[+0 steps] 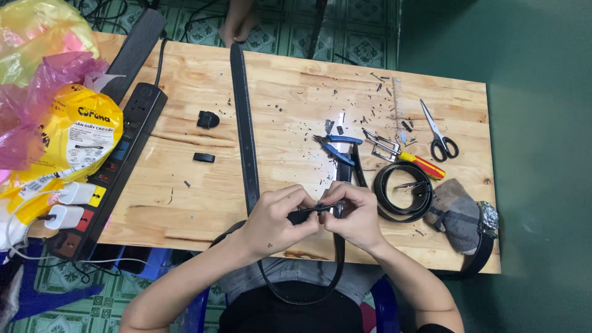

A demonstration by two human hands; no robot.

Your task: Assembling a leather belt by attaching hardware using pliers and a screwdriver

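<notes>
While both hands pinch belt end (pixel 308 214) over near desk (pixel 283 92) edge, left hand (pixel 274 222) grip closed on strap, right hand (pixel 357 216) grip closed at small metal fitting. Belt: light, limp, bends in loop toward lap; hold close to fitting. Pliers (pixel 336 148) nearby.

Light wood table (pixel 296 80) in the middle. Green patterned tile floor (pixel 364 24) at far side. Plain green floor (pixel 542 154) on right.

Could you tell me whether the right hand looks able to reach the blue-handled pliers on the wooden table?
Probably yes: the blue-handled pliers lie uncovered just beyond the right hand, though it now grips the black leather belt.
</notes>
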